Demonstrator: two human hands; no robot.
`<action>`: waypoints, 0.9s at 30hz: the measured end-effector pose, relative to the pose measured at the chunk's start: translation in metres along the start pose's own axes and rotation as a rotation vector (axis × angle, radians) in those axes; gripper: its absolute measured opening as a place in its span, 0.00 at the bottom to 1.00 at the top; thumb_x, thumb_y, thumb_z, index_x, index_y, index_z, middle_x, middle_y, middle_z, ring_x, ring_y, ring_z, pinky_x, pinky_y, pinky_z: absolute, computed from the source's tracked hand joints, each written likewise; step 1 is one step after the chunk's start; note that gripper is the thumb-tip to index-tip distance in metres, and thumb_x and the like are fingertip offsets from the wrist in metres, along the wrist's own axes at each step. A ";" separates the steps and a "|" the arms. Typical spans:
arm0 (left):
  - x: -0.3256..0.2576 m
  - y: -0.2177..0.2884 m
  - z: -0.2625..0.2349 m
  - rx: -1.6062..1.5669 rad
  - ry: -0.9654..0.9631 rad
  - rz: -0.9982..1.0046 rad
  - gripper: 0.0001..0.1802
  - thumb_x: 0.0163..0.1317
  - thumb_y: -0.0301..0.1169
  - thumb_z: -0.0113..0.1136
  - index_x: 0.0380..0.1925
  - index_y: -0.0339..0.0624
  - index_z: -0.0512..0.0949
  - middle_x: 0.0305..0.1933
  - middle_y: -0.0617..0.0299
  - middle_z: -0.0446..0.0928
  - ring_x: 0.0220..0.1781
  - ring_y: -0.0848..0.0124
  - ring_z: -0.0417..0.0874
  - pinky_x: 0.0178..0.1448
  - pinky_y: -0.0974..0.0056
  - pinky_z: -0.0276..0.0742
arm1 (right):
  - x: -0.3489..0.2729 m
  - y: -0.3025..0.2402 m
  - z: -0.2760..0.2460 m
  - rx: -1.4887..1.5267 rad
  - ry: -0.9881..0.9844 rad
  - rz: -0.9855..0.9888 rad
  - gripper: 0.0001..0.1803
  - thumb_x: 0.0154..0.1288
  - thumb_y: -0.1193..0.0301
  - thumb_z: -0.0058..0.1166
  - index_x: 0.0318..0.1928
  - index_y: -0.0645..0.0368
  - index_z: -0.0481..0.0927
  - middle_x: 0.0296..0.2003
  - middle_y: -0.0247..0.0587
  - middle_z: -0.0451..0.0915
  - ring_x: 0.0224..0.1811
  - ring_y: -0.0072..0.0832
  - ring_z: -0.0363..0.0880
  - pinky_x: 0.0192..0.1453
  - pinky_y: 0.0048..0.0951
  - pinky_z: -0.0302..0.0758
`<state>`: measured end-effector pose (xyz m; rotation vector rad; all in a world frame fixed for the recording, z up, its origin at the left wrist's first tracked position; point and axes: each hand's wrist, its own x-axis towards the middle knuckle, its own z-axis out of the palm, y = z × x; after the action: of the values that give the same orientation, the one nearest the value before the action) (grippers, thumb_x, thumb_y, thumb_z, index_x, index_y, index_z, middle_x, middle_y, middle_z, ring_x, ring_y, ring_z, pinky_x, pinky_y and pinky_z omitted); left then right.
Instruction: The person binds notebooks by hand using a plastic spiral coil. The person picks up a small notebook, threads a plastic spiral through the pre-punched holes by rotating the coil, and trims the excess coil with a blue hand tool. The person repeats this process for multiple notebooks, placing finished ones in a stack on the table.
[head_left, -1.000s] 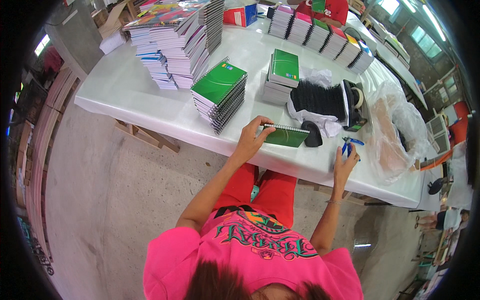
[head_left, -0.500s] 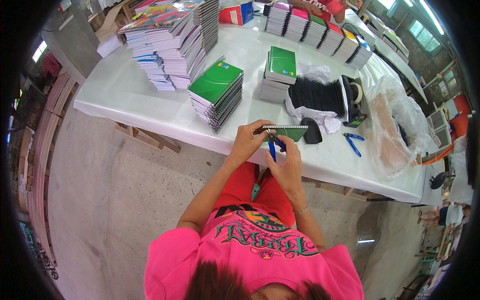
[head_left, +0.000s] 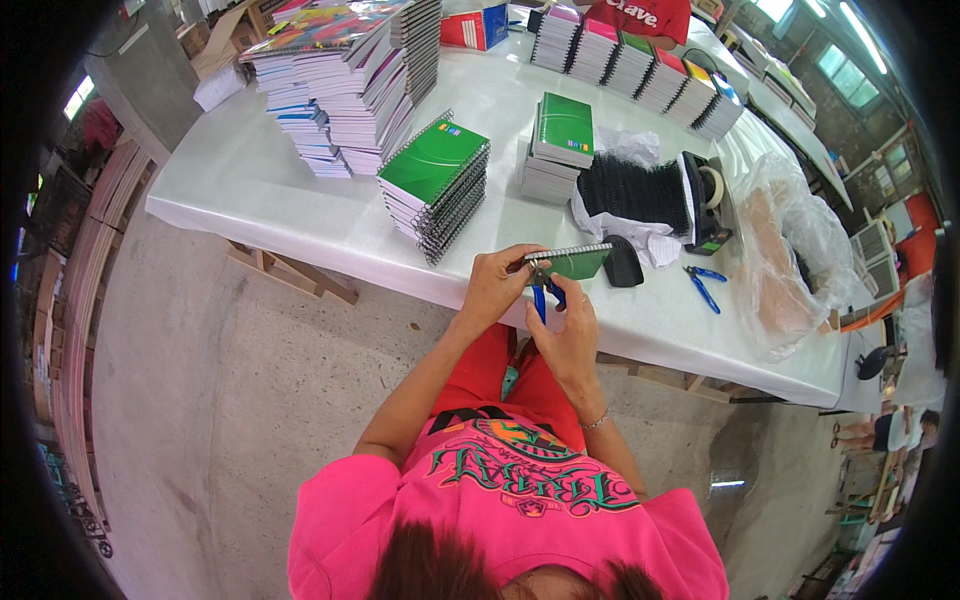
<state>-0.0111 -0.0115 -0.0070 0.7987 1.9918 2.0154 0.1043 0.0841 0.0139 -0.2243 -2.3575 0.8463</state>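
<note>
Your left hand [head_left: 497,285] is closed on the near end of a green spiral-bound notebook [head_left: 575,262] that lies at the table's [head_left: 300,215] front edge, and your right hand [head_left: 572,325] is clamped on blue-handled pliers [head_left: 545,296] whose nose sits at the notebook's wire coil, at about 9 o'clock from the cover. Judging by what lies around you, the binding work is partly through: a pile of finished green notebooks [head_left: 437,185] stands at 10 o'clock from your hands and a shorter pile [head_left: 555,150] at 12 o'clock, while a bundle of black wire coils [head_left: 635,190] on white wrapping at 1 o'clock suggests plenty still waits to be bound. The coil end on the one you hold looks not yet crimped, though it is too small to tell for sure. A second pair of blue pliers [head_left: 705,287] lies loose at 3 o'clock, a small black block [head_left: 624,268] touches the notebook's right end, a tape dispenser [head_left: 710,205] stands behind the coils, and a crumpled clear plastic bag [head_left: 790,255] crowds the right of the table. Tall stacks of colourful notebooks [head_left: 340,85] fill 11 o'clock, well apart from your hands, and nothing blocks them
</note>
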 end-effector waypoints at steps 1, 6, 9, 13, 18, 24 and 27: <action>0.000 -0.001 0.000 -0.010 -0.004 -0.010 0.15 0.60 0.21 0.57 0.47 0.31 0.82 0.39 0.55 0.86 0.41 0.77 0.85 0.46 0.70 0.81 | 0.000 0.000 -0.001 -0.003 0.002 -0.001 0.26 0.55 0.71 0.66 0.54 0.62 0.74 0.43 0.48 0.81 0.41 0.38 0.79 0.45 0.35 0.76; -0.002 0.002 0.000 0.011 0.005 0.008 0.16 0.61 0.20 0.55 0.48 0.31 0.81 0.40 0.53 0.86 0.42 0.75 0.86 0.46 0.70 0.81 | 0.001 0.000 -0.001 0.025 -0.039 0.019 0.27 0.55 0.70 0.67 0.55 0.64 0.73 0.42 0.48 0.81 0.37 0.37 0.79 0.42 0.34 0.76; -0.003 0.006 0.002 0.067 0.014 0.052 0.16 0.61 0.20 0.53 0.49 0.32 0.81 0.40 0.53 0.86 0.42 0.75 0.86 0.45 0.69 0.81 | 0.002 -0.006 -0.005 0.077 -0.083 0.096 0.20 0.60 0.71 0.64 0.51 0.63 0.74 0.40 0.49 0.80 0.33 0.36 0.80 0.39 0.33 0.77; -0.015 0.006 0.008 0.126 0.054 0.082 0.16 0.60 0.19 0.54 0.49 0.36 0.80 0.39 0.52 0.86 0.38 0.67 0.88 0.41 0.66 0.81 | 0.011 0.003 -0.020 0.932 -0.433 0.667 0.14 0.67 0.68 0.57 0.48 0.60 0.72 0.38 0.48 0.80 0.31 0.34 0.80 0.36 0.32 0.79; -0.006 0.019 0.008 0.211 0.094 0.241 0.14 0.62 0.21 0.56 0.48 0.37 0.80 0.38 0.52 0.85 0.35 0.60 0.87 0.37 0.65 0.79 | 0.034 0.022 -0.040 1.541 -0.728 0.796 0.14 0.72 0.61 0.47 0.49 0.58 0.69 0.35 0.46 0.78 0.33 0.33 0.81 0.39 0.33 0.80; 0.018 0.096 -0.028 0.170 0.291 0.108 0.13 0.62 0.26 0.64 0.46 0.35 0.82 0.29 0.61 0.82 0.27 0.81 0.75 0.34 0.72 0.74 | 0.040 0.105 -0.094 0.285 -0.156 0.331 0.18 0.68 0.64 0.56 0.51 0.62 0.71 0.34 0.39 0.78 0.34 0.26 0.76 0.40 0.28 0.73; 0.040 0.114 -0.077 0.101 0.472 0.153 0.15 0.64 0.25 0.63 0.50 0.33 0.80 0.32 0.64 0.81 0.31 0.83 0.76 0.37 0.74 0.75 | 0.035 0.154 -0.110 -0.216 0.066 0.269 0.19 0.66 0.68 0.55 0.53 0.65 0.70 0.41 0.55 0.77 0.41 0.44 0.77 0.47 0.38 0.72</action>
<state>-0.0571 -0.0669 0.1173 0.5419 2.3570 2.3838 0.1359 0.2739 0.0015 -0.6604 -2.3885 0.6907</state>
